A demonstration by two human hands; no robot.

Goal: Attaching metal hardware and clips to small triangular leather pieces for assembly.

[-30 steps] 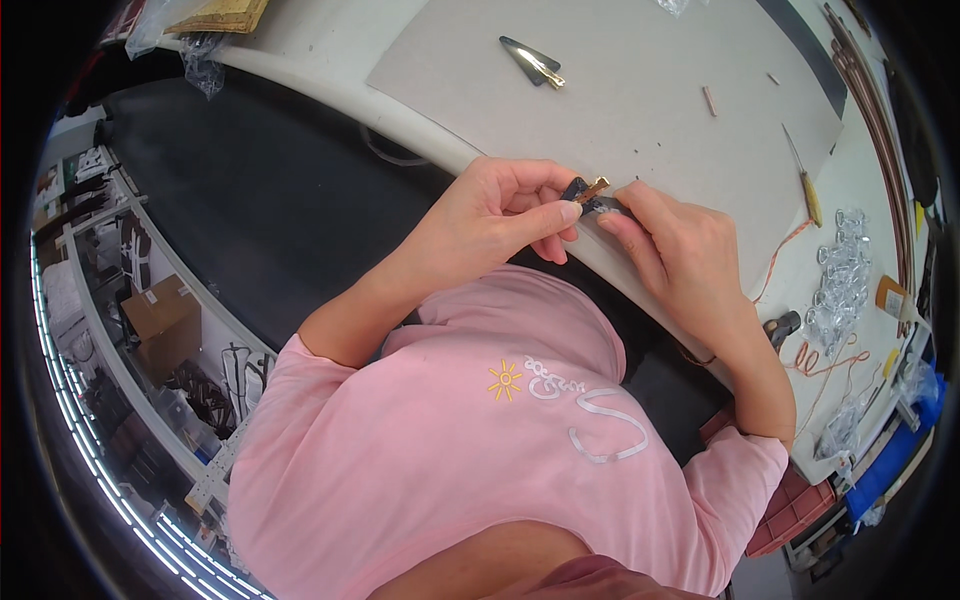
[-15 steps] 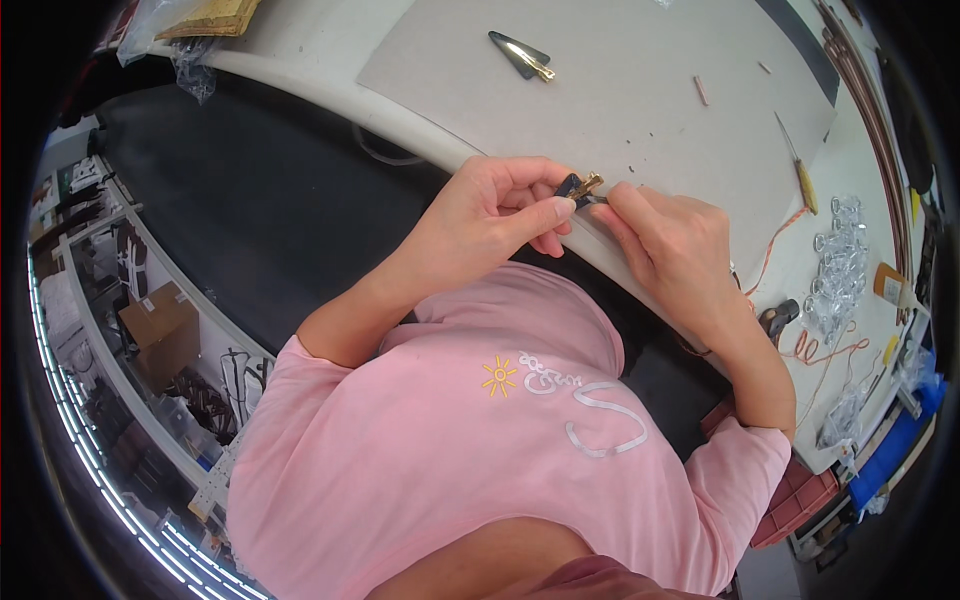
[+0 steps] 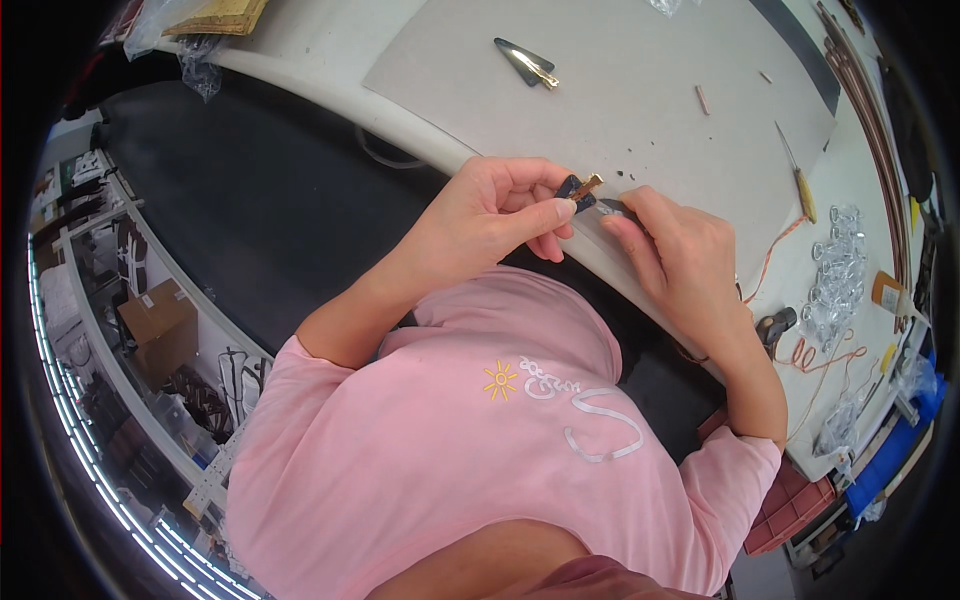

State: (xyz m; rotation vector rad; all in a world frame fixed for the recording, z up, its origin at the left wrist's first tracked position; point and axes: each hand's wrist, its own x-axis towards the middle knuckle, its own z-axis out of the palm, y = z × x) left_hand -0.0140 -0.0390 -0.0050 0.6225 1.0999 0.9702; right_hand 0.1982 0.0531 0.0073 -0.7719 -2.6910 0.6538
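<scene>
In my left hand (image 3: 505, 212) a dark hair clip with a gold metal part (image 3: 581, 190) is pinched between thumb and fingers, over the table's near edge. My right hand (image 3: 682, 238) is closed on a small dark tool with a pale, pointed, blade-like tip (image 3: 617, 208); its exact kind is partly hidden by the fingers. The tip is right beside the clip's lower right end; whether they touch, I cannot tell. Farther off, a dark triangular hair clip with a gold metal prong (image 3: 527, 64) lies on the grey board (image 3: 600, 90).
Small dark scraps (image 3: 625, 174) and a short pinkish stick (image 3: 702, 100) lie on the board. Rightward are an awl with a yellow handle (image 3: 805, 195), orange cord (image 3: 768, 262), a heap of clear plastic pieces (image 3: 838, 270) and brown strips (image 3: 880, 130). A cardboard box (image 3: 160, 315) stands at left.
My right hand has drawn slightly right, away from the hair clip, so more of the dark tool shows. Another dark scrap lies on the board. My left hand has barely moved.
</scene>
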